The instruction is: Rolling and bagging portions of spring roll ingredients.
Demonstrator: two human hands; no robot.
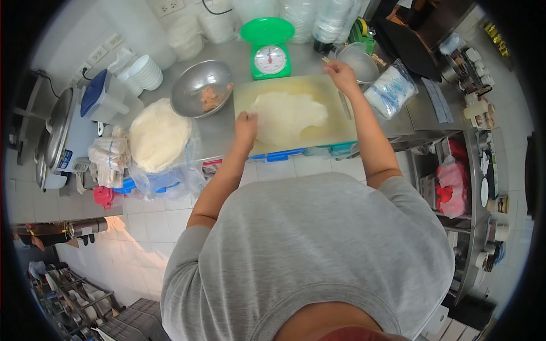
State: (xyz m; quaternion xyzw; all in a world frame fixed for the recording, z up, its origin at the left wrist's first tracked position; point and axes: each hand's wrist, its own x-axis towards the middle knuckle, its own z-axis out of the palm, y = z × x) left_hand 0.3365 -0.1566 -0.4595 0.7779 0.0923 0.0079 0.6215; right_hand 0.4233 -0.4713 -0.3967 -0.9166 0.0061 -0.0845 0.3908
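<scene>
Thin pale wrapper sheets [290, 113] lie spread on a yellowish cutting board [337, 128]. My left hand [246, 128] is at their left edge, fingers bent and blurred; whether it pinches a sheet is unclear. Above the board's far right corner, my right hand [343, 76] holds a small tan item [326, 59] at its fingertips, too small to identify. A knife [344, 104] rests along the board's right side. Left of the board, a steel bowl [198, 76] contains a pinkish minced filling [210, 99]. A round stack of pale wrappers [160, 134] sits beyond it on plastic.
A green dial scale [269, 59] stands behind the board. To the right are a translucent bowl [360, 64] and a plastic-wrapped white pack [392, 89]. Wrapped bundles [110, 153], white cups [145, 72] and a blue-lidded container [102, 96] crowd the left. Blue clips [277, 154] show below the counter edge.
</scene>
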